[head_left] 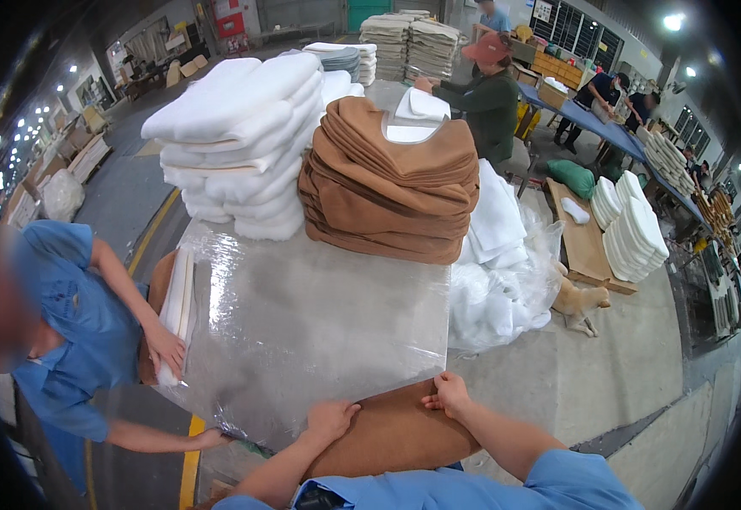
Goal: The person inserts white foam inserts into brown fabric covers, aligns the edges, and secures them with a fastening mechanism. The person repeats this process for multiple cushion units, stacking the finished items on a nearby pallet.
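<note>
A brown fabric cover (391, 435) lies across the near edge of the table, close against my body. My left hand (334, 421) is closed on its upper left edge, the thumb and fingers pinching the cloth. On the other side, my right hand (448, 395) pinches the upper right edge near the table corner. Between the hands the cloth looks fairly taut and smooth. Its lower part runs down in front of my blue shirt, where it is partly hidden.
The table (319, 314) has a shiny plastic covering. Brown covers (391, 191) and white padding (234, 140) are stacked at its far side. At left, a co-worker (81, 314) handles a brown cover with white padding (180, 297). A dog (579, 302) lies on the floor beside plastic-wrapped padding (498, 293).
</note>
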Available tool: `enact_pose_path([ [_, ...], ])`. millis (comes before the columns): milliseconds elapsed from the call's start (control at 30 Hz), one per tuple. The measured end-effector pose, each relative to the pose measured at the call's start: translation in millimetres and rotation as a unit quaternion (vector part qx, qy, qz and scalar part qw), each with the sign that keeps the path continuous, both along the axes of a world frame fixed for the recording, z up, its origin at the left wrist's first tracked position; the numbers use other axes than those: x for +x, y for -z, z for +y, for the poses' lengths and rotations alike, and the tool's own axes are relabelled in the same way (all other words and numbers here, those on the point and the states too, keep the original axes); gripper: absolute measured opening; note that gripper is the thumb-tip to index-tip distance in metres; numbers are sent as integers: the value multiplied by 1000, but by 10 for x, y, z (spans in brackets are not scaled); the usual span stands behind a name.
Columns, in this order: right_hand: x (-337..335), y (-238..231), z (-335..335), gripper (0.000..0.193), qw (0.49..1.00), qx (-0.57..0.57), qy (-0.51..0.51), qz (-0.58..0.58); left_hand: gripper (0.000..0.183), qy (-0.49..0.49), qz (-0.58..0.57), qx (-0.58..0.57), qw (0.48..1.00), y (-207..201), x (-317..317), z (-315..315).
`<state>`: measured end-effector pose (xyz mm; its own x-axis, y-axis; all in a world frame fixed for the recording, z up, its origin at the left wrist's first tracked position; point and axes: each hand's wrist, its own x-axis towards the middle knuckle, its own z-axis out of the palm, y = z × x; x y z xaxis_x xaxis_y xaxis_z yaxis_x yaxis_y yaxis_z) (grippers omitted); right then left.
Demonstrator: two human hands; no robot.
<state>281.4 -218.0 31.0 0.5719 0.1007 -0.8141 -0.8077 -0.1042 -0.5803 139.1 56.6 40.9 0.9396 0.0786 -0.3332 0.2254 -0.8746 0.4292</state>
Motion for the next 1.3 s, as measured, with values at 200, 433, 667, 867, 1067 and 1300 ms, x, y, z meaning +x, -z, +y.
enact_pose_path([
  [200, -78, 2, 66, 24, 991, -78, -45, -102, 46, -35, -5, 22, 999, 175, 31, -47],
  [433, -40, -73, 118, 23, 926, -190, -198, -257, 43, -10, 2, 27, 1000, 47, 137, 1],
  [667, -312, -694, 21, 54, 710, -13, -644, -283, 51, 102, 84, -187, 973, -401, -184, 68],
  [867, -154, -478, -469, 68, 714, -123, -662, -191, 55, 14, 144, -336, 930, -236, -554, 317],
  [1067, -145, -990, -822, 69, 774, -118, -596, -178, 54, -250, 95, -322, 908, -316, -1228, 683],
  [1300, -914, -1689, -87, 66, 619, -138, -681, -365, 43, -488, -54, -610, 622, 169, -1194, 386],
])
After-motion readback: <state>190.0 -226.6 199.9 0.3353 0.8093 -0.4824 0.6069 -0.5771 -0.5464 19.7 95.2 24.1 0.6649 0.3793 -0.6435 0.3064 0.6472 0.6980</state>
